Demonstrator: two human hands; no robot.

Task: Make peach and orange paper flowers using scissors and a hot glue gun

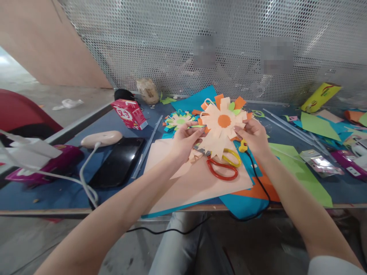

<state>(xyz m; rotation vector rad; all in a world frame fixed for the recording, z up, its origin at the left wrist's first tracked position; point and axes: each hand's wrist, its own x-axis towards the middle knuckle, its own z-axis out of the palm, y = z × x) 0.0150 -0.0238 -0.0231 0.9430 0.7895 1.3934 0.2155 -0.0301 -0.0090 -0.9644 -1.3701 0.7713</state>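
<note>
A paper flower (213,128) with pale peach petals, an orange round centre and orange and green strips behind is held up over the table. My left hand (187,137) pinches its left edge between thumb and fingers. On the opposite side, my right hand (252,135) grips the petals in the same way. Below the flower lie scissors (222,171) with one red and one yellow handle loop, their blades partly hidden by the petals. Peach paper sheets (174,187) are under the scissors. A second paper flower (180,121) with a green centre rests behind my left hand.
A black phone (117,162), a white corded device (101,139) and a red carton (129,114) are at left. Green paper (304,172), a yellow box (320,97) and paper scraps lie at right. A yellow-ended black cable (258,175) crosses the sheets. Perforated metal (172,46) bounds the back.
</note>
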